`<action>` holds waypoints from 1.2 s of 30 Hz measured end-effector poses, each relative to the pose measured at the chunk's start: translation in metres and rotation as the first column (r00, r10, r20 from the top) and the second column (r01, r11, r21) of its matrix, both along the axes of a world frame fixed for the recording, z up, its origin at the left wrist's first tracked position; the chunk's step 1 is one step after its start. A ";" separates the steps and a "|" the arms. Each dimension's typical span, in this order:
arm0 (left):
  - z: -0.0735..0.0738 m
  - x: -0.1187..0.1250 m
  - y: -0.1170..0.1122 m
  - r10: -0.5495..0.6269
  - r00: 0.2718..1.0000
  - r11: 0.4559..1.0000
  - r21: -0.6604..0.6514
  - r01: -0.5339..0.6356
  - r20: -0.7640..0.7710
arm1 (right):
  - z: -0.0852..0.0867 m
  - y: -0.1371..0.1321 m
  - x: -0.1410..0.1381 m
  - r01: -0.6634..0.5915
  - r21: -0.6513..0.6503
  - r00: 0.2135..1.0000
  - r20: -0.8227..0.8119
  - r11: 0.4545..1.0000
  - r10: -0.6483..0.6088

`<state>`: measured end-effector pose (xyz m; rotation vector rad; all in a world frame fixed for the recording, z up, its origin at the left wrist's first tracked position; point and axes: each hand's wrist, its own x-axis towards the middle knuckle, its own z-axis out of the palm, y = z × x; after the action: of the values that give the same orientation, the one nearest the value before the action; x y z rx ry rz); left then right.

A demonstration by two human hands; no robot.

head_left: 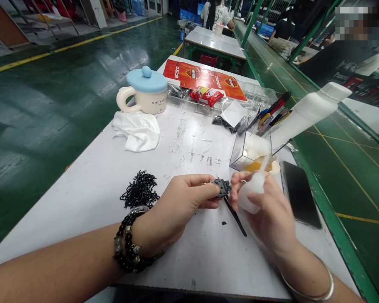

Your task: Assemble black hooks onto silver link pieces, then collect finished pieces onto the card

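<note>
Between the thumb and fingers of my left hand (180, 206) is a small dark grey part (221, 188) with tiny holes. My right hand (271, 214) is wrapped round a small translucent white squeeze bottle (252, 191), its thin spout tilted up and away from the part. Beneath the part, black tweezers (236, 216) lie slanting on the table. A tiny black piece (224, 223) rests just left of them. Left of my left hand is a heap of small black curved pieces (139, 188).
On the white table (183, 160) stand a blue-lidded mug (150, 97), a white cloth (139, 130) and a clear box (240, 151) with pens. A large white bottle (309, 111), a phone (300, 193) and a tray under red packaging (205, 78) are there too. People sit beyond.
</note>
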<state>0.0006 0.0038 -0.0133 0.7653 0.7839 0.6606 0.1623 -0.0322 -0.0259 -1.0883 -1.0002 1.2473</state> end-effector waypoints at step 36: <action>-0.010 -0.001 0.001 -0.026 0.994 0.996 -0.092 0.016 -0.102 | 0.018 -0.011 0.009 0.200 0.500 0.900 0.245 0.843 -0.359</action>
<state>-0.0002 0.0047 -0.0228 0.7275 0.8934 0.5660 0.1714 -0.0431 -0.0075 -1.0304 -1.2588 0.5422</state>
